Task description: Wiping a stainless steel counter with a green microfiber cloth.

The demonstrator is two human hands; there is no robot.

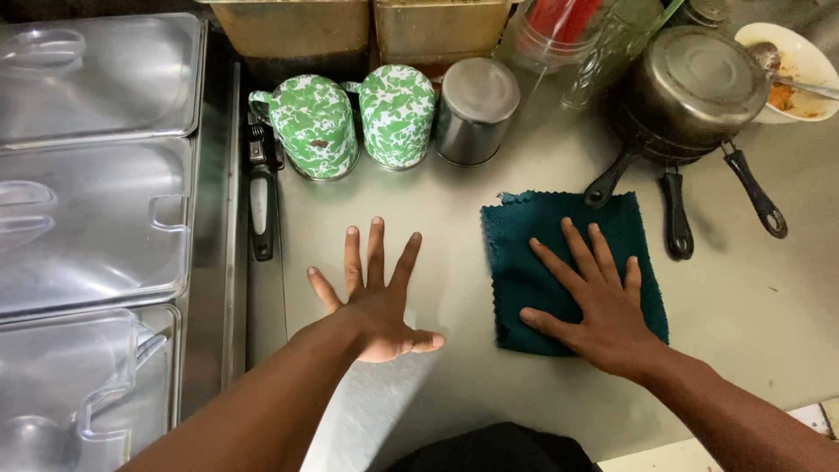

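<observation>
The right hand [603,306] lay flat, fingers spread, on a dark teal cloth [524,262] spread on the steel counter [743,306]; it pressed the cloth without gripping it. The left hand [376,301] was fully open, fingers splayed, on or just above the bare counter beside the cloth's left edge, holding nothing. Two green-and-white speckled mugs [315,127] and a steel cup [474,109] stood upside down behind the hands. Stacked pans [690,87] sat at the rear right.
</observation>
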